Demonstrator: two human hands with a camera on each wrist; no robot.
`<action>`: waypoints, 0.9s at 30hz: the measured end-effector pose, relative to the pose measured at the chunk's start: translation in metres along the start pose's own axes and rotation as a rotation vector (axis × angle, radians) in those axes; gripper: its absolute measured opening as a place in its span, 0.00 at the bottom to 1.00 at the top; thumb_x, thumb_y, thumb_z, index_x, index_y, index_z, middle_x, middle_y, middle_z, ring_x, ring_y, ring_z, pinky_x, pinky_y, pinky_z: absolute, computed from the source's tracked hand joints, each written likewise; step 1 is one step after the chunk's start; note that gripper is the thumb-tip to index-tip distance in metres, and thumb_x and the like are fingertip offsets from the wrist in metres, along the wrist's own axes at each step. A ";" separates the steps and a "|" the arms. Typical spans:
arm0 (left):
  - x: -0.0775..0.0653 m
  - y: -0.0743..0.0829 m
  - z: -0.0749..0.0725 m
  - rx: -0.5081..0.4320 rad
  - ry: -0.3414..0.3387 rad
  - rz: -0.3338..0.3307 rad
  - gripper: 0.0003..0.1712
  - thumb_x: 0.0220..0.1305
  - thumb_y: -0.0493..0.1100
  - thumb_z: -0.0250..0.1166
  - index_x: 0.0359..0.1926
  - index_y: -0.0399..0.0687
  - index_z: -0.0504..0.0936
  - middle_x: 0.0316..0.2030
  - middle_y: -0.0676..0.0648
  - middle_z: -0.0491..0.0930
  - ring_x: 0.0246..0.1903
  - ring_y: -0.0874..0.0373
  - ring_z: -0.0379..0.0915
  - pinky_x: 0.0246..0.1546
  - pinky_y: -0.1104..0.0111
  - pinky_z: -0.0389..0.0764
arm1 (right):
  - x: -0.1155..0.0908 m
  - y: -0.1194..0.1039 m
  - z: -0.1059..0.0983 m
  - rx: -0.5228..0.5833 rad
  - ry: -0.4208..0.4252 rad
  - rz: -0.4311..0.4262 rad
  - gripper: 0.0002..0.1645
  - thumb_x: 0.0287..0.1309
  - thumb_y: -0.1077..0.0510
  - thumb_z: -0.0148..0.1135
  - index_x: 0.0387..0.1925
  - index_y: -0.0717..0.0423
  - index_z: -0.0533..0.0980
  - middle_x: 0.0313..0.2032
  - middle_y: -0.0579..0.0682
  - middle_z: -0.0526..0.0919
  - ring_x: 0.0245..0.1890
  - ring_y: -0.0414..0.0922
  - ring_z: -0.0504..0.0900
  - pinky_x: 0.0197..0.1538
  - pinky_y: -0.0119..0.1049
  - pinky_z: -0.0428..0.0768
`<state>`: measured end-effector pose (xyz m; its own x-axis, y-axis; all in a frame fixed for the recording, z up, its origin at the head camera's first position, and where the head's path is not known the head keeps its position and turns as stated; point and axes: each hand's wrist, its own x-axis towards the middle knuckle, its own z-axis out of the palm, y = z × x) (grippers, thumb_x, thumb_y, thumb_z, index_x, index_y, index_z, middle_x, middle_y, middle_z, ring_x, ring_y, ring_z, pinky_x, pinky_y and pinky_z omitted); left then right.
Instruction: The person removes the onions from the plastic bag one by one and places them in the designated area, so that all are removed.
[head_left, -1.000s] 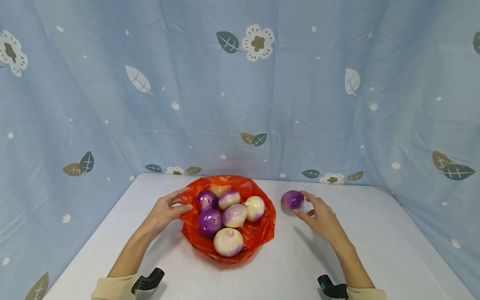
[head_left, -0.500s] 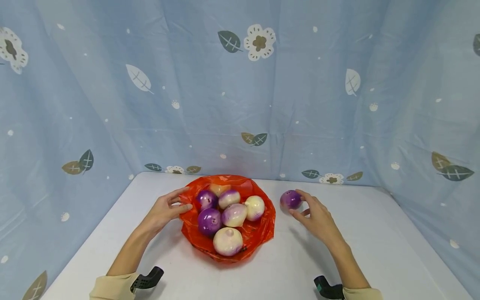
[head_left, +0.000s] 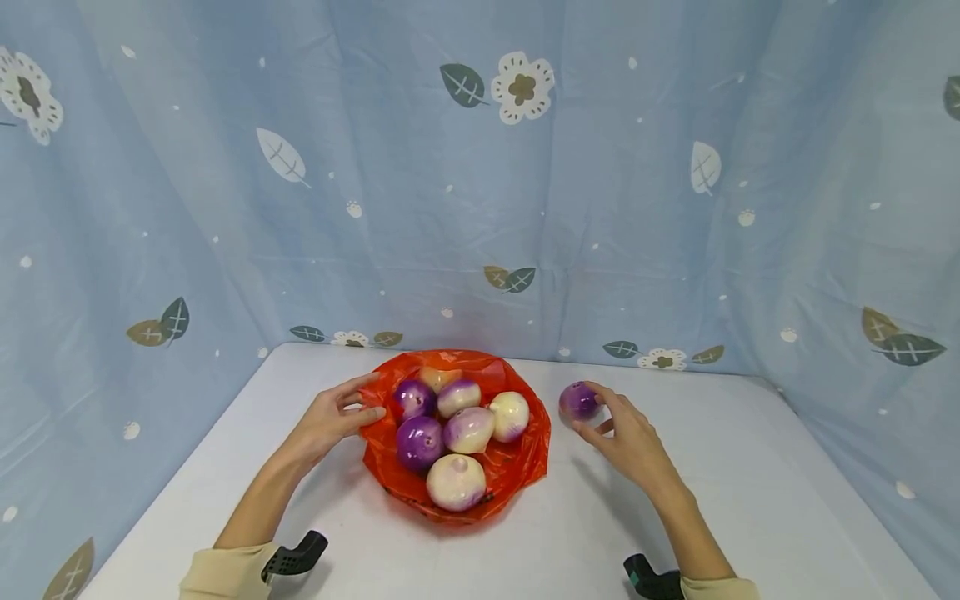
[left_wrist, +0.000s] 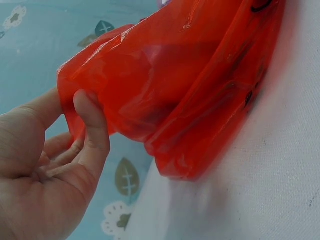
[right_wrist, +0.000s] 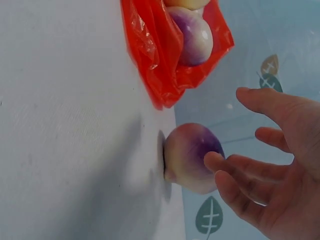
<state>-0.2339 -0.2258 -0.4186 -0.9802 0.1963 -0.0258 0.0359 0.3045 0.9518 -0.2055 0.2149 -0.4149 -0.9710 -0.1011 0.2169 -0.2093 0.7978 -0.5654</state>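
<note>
A red plastic bag (head_left: pixel 527 458) stands spread wide on the table, holding several glossy purple-and-white onions (head_left: pixel 469 430). At its left rim my left hand (head_left: pixel 327 425) pinches the plastic between thumb and fingers; the left wrist view shows the thumb (left_wrist: pixel 94 120) against the film. One more onion (head_left: pixel 577 402) sits by itself on the table, to the right of the bag. My right hand (head_left: pixel 630 437) is beside it with fingers loosely spread. In the right wrist view the fingertips overlap this onion (right_wrist: pixel 187 150), the thumb stands apart from it, and contact is hard to judge.
A white table (head_left: pixel 525 550) lies under everything. Blue patterned cloth (head_left: pixel 390 167) hangs at the back and both sides. Each wrist carries a black camera mount, one left (head_left: pixel 296 557) and one right (head_left: pixel 651 577).
My right hand has shifted slightly left, and the lone onion appears a little further left and turned. My left hand keeps its place on the bag.
</note>
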 end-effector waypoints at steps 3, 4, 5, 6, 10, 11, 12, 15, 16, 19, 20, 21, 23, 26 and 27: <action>0.000 0.002 0.000 -0.012 -0.008 0.003 0.39 0.62 0.49 0.69 0.72 0.50 0.65 0.57 0.34 0.76 0.46 0.52 0.83 0.43 0.59 0.86 | 0.001 -0.002 0.001 0.011 -0.005 0.002 0.42 0.57 0.47 0.70 0.69 0.49 0.64 0.59 0.59 0.76 0.43 0.51 0.82 0.38 0.38 0.86; 0.000 0.003 0.000 -0.015 -0.011 0.007 0.40 0.62 0.49 0.69 0.72 0.49 0.64 0.57 0.34 0.76 0.45 0.53 0.83 0.43 0.59 0.86 | 0.002 -0.004 0.002 0.017 -0.007 0.000 0.42 0.57 0.47 0.69 0.70 0.49 0.64 0.59 0.59 0.76 0.43 0.51 0.81 0.38 0.38 0.86; 0.000 0.003 0.000 -0.019 -0.012 0.006 0.40 0.62 0.48 0.68 0.72 0.49 0.64 0.57 0.33 0.76 0.45 0.54 0.83 0.43 0.59 0.86 | 0.003 -0.005 0.002 0.019 -0.008 -0.003 0.42 0.57 0.46 0.69 0.70 0.49 0.64 0.59 0.59 0.76 0.43 0.50 0.81 0.39 0.38 0.86; 0.000 0.003 0.000 -0.020 -0.017 0.011 0.40 0.63 0.48 0.68 0.72 0.48 0.63 0.57 0.33 0.75 0.44 0.54 0.83 0.43 0.59 0.86 | 0.004 -0.006 0.002 0.024 -0.008 -0.008 0.42 0.57 0.46 0.69 0.70 0.49 0.64 0.58 0.59 0.77 0.43 0.50 0.81 0.39 0.38 0.86; -0.001 0.004 0.000 -0.023 -0.018 0.017 0.40 0.63 0.47 0.68 0.72 0.47 0.63 0.57 0.32 0.75 0.44 0.55 0.83 0.42 0.60 0.86 | 0.007 -0.013 0.004 0.034 -0.010 -0.038 0.43 0.56 0.45 0.70 0.70 0.48 0.64 0.57 0.58 0.78 0.42 0.48 0.81 0.40 0.39 0.86; -0.001 0.004 0.000 -0.024 -0.017 0.015 0.40 0.63 0.47 0.68 0.72 0.47 0.63 0.57 0.32 0.75 0.44 0.55 0.83 0.43 0.60 0.86 | 0.007 -0.015 0.005 0.036 -0.014 -0.044 0.43 0.56 0.45 0.70 0.70 0.48 0.64 0.57 0.58 0.78 0.42 0.47 0.81 0.40 0.39 0.86; -0.001 0.004 0.000 -0.022 -0.020 0.017 0.40 0.63 0.47 0.68 0.72 0.47 0.63 0.58 0.32 0.75 0.44 0.54 0.83 0.43 0.60 0.86 | 0.008 -0.017 0.005 0.041 -0.019 -0.049 0.43 0.56 0.45 0.70 0.70 0.48 0.64 0.56 0.58 0.78 0.42 0.47 0.80 0.40 0.39 0.86; -0.001 0.004 0.000 -0.023 -0.015 0.009 0.40 0.62 0.48 0.68 0.72 0.48 0.63 0.58 0.32 0.75 0.45 0.53 0.83 0.43 0.60 0.86 | 0.010 -0.022 0.007 0.048 -0.033 -0.056 0.44 0.56 0.45 0.70 0.71 0.48 0.63 0.55 0.57 0.78 0.43 0.47 0.81 0.42 0.40 0.87; -0.001 0.004 0.000 -0.019 -0.016 0.007 0.40 0.63 0.48 0.68 0.72 0.49 0.63 0.58 0.32 0.74 0.45 0.53 0.83 0.43 0.60 0.86 | 0.011 -0.023 0.007 0.050 -0.039 -0.056 0.44 0.56 0.45 0.70 0.71 0.48 0.63 0.54 0.57 0.79 0.43 0.47 0.81 0.42 0.40 0.87; 0.000 0.004 0.000 -0.018 -0.008 -0.001 0.39 0.62 0.48 0.69 0.72 0.50 0.64 0.58 0.34 0.75 0.45 0.53 0.83 0.43 0.59 0.86 | 0.013 -0.028 0.008 0.053 -0.048 -0.051 0.44 0.56 0.45 0.70 0.71 0.46 0.63 0.53 0.57 0.79 0.44 0.49 0.81 0.43 0.42 0.87; 0.000 0.004 0.000 -0.015 -0.008 0.000 0.39 0.62 0.48 0.68 0.72 0.50 0.64 0.58 0.33 0.75 0.45 0.52 0.83 0.43 0.59 0.86 | 0.014 -0.029 0.009 0.056 -0.051 -0.050 0.44 0.56 0.46 0.70 0.71 0.46 0.63 0.53 0.57 0.79 0.45 0.50 0.80 0.43 0.43 0.87; 0.000 0.004 0.001 -0.015 -0.005 -0.002 0.39 0.62 0.48 0.69 0.71 0.50 0.65 0.58 0.34 0.75 0.45 0.52 0.83 0.43 0.59 0.86 | 0.015 -0.031 0.010 0.059 -0.054 -0.047 0.44 0.56 0.46 0.70 0.71 0.45 0.63 0.55 0.57 0.79 0.46 0.52 0.81 0.45 0.46 0.86; 0.001 0.002 0.001 -0.010 -0.009 0.005 0.39 0.62 0.48 0.68 0.72 0.49 0.64 0.58 0.33 0.75 0.46 0.52 0.83 0.43 0.58 0.86 | 0.016 -0.034 0.011 0.059 -0.055 -0.048 0.44 0.55 0.46 0.70 0.71 0.45 0.63 0.56 0.57 0.79 0.50 0.54 0.80 0.47 0.50 0.85; 0.001 0.001 0.001 -0.010 -0.011 0.003 0.39 0.62 0.48 0.68 0.72 0.50 0.64 0.58 0.33 0.75 0.46 0.51 0.83 0.43 0.58 0.86 | 0.019 -0.038 0.015 0.069 -0.058 -0.045 0.44 0.54 0.46 0.71 0.70 0.44 0.64 0.57 0.57 0.79 0.48 0.53 0.81 0.44 0.47 0.86; 0.001 0.001 0.001 -0.012 -0.009 0.000 0.39 0.62 0.48 0.68 0.72 0.50 0.64 0.58 0.33 0.75 0.46 0.52 0.83 0.43 0.58 0.86 | 0.020 -0.040 0.017 0.072 -0.060 -0.043 0.44 0.54 0.46 0.71 0.70 0.44 0.64 0.58 0.57 0.79 0.45 0.52 0.81 0.42 0.44 0.87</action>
<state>-0.2343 -0.2248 -0.4180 -0.9784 0.2049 -0.0284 0.0337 0.2933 0.9554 -0.2185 0.1714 -0.4016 -0.9656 -0.1714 0.1953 -0.2566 0.7474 -0.6128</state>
